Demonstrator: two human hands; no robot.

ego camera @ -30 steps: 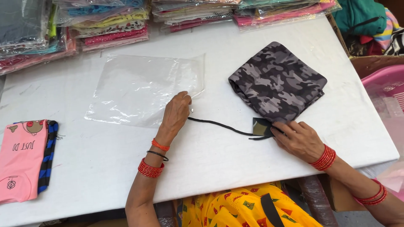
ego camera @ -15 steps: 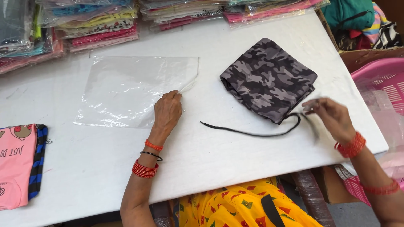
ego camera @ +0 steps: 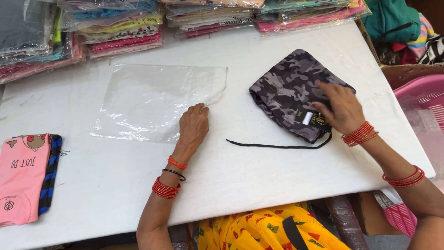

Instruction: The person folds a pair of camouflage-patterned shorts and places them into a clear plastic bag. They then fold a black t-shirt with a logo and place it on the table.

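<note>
Right hand [ego camera: 340, 107]: your fingers lie flat and unclasped on the folded camouflage garment [ego camera: 291, 90], right of centre, by its black tag [ego camera: 319, 121].
Left hand [ego camera: 193, 127]: loosely curled, holding nothing, pressing the clear plastic bag [ego camera: 155, 99].
Drawstring [ego camera: 277, 146]: trails along the table's near side.

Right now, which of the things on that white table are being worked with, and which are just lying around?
In hand:
- camouflage garment, right hand resting on it
- its black tag and black cord
- clear plastic bag, left hand on its edge

Lying about:
- pink shirt
- stacks of bagged clothes
- pink basket
</note>
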